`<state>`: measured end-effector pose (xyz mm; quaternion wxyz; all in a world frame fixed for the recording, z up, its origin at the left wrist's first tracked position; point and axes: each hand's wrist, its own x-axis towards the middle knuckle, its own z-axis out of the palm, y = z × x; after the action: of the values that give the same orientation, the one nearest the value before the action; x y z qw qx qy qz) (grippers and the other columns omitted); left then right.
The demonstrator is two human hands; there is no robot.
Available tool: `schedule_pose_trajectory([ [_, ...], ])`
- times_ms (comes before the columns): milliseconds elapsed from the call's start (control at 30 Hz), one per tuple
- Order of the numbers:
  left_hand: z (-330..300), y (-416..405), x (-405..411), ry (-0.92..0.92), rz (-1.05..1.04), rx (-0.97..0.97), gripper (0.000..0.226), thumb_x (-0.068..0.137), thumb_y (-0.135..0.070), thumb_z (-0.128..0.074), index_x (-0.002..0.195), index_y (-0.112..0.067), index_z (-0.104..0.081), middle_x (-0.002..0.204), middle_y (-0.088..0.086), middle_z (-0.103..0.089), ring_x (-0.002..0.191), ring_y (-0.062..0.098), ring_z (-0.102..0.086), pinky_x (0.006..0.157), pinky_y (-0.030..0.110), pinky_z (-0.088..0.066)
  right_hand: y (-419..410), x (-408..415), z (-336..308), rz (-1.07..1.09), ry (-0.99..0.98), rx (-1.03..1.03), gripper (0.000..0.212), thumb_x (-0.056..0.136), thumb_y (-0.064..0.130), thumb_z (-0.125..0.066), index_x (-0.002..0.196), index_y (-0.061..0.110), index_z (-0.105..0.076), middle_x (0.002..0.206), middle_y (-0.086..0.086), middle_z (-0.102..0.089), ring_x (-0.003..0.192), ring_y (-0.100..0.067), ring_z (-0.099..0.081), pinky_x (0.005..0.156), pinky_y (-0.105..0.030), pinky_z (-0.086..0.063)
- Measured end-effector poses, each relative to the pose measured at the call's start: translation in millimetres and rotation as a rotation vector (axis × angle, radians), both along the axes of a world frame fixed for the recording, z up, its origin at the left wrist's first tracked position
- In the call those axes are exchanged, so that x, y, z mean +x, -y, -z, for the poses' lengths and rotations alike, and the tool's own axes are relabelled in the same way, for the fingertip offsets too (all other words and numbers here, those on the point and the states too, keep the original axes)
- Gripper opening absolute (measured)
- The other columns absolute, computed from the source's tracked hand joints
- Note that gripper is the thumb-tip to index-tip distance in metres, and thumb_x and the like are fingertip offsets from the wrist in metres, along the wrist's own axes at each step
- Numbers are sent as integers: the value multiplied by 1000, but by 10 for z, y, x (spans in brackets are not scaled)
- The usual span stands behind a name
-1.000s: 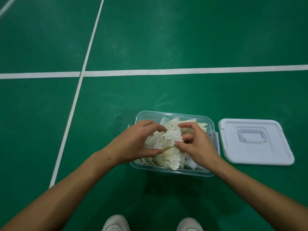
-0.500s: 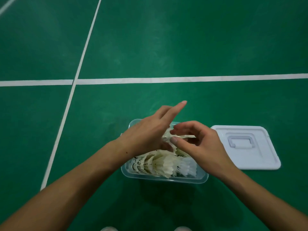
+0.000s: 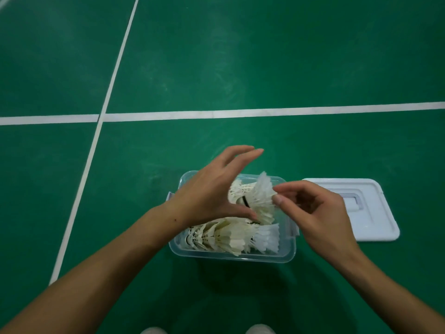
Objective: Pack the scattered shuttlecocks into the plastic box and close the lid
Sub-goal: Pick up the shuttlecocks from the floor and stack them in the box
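Note:
A clear plastic box (image 3: 231, 257) stands open on the green court floor, with several white feather shuttlecocks (image 3: 228, 237) lying in rows inside it. Above its far right part, a white shuttlecock (image 3: 262, 194) is held up on its side. My right hand (image 3: 317, 213) pinches its feather edge between thumb and forefinger. My left hand (image 3: 207, 196) hovers over the box's left half with its fingers straight and raised, and its thumb touches the held shuttlecock near the cork. The white lid (image 3: 375, 220) lies flat on the floor to the right of the box, handle side up.
White court lines (image 3: 265, 113) cross the green floor beyond the box, and one line runs down the left side. The toes of my two shoes (image 3: 154, 330) show at the bottom edge. No loose shuttlecocks are visible on the floor.
Both hands have risen out of the pile. My right hand has lifted one shuttlecock by its feathers, and my left hand's fingers have straightened. The view has shifted, so the box sits lower in frame.

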<state>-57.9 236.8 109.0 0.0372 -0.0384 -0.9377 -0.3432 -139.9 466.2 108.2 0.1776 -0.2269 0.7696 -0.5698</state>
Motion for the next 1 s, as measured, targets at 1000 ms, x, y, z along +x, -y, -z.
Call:
schedule_pose_trajectory([
  [1000,560,69,271,230,83,-205,91,68,-88,-69,142,-37,-56,145,-18,-56,131,9,-50,108,37,-46,241,20,710,-330,177,523,21,102,1,-56,82,-3,-63,74,-12,-64,67,-26,-61,74,-52,-59],
])
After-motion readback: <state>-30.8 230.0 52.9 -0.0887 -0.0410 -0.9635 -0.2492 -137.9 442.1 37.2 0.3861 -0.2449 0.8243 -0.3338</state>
